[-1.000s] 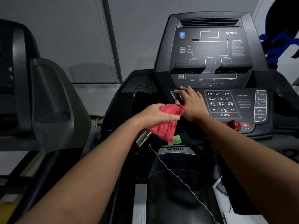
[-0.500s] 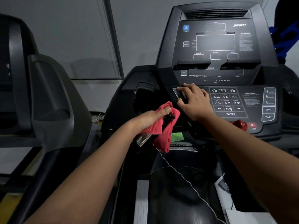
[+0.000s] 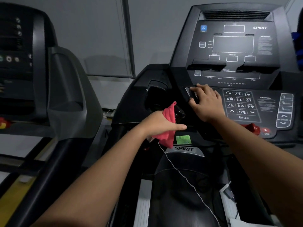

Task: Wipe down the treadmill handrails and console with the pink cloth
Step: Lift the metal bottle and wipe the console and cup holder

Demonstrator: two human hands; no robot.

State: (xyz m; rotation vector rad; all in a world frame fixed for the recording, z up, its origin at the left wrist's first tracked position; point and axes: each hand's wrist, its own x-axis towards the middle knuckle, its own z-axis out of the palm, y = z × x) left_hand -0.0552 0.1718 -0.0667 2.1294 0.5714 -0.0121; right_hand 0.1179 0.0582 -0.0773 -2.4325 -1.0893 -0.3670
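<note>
Pink cloth (image 3: 166,128) wrapped on the left handrail grip (image 3: 179,113), with the wipe under way.

My left hand (image 3: 161,126) is closed around the cloth and the short black grip inside it, one digit stretched out to the right. My right hand (image 3: 206,104) rests with lightly bent fingers on the left edge of the keypad (image 3: 240,104), holding nothing. The cloth sits just below and left of the console (image 3: 234,46). Its long axis follows the grip, from a loose tail hanging at the bottom up to a tip aimed at the console's lower left corner. I judge the handrail stage to be in hand. No cloth touches the console face, so it and the other handrails appear left to do, though cleanliness cannot be read here.
</note>
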